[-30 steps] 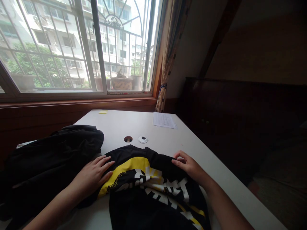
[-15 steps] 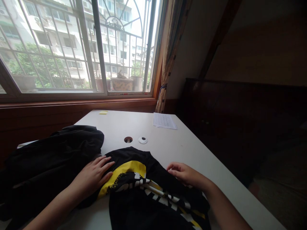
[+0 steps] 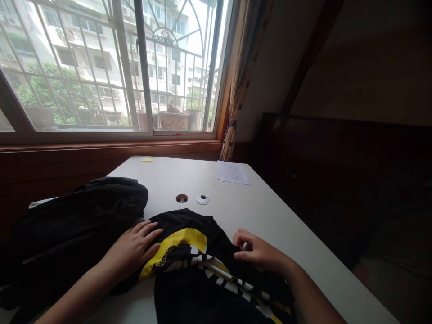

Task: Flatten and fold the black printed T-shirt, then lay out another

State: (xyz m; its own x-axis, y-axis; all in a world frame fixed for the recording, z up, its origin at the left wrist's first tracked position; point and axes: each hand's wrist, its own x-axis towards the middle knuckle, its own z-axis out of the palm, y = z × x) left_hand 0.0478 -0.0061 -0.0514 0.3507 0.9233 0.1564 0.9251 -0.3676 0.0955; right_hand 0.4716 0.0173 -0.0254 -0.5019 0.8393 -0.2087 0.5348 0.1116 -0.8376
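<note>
A black T-shirt [image 3: 182, 288] with a yellow band and white lettering lies rumpled on the white table in front of me, with folds running across its print. My left hand [image 3: 135, 245] rests flat on its left part, fingers stretched beside the yellow band. At the shirt's upper right edge is my right hand [image 3: 254, 249], its fingers bent and the thumb apart from them, with the thumb close to the black cloth. I see no cloth gripped in it. Left of my left hand, a heap of black cloth [image 3: 87, 216] covers the table's side.
The white table [image 3: 276, 225] has a round cable hole [image 3: 182, 198] with its loose cover [image 3: 202, 199] alongside. Printed sheets [image 3: 233, 173] lie at the far right corner, a yellow sticky note [image 3: 147, 159] at the far left. Beyond stand a barred window [image 3: 145, 81] and a tied curtain [image 3: 230, 130].
My right hand's fingers have bent and its thumb has moved down, widening the gap between them. My left hand stays flat on the shirt. The view has shifted slightly.
</note>
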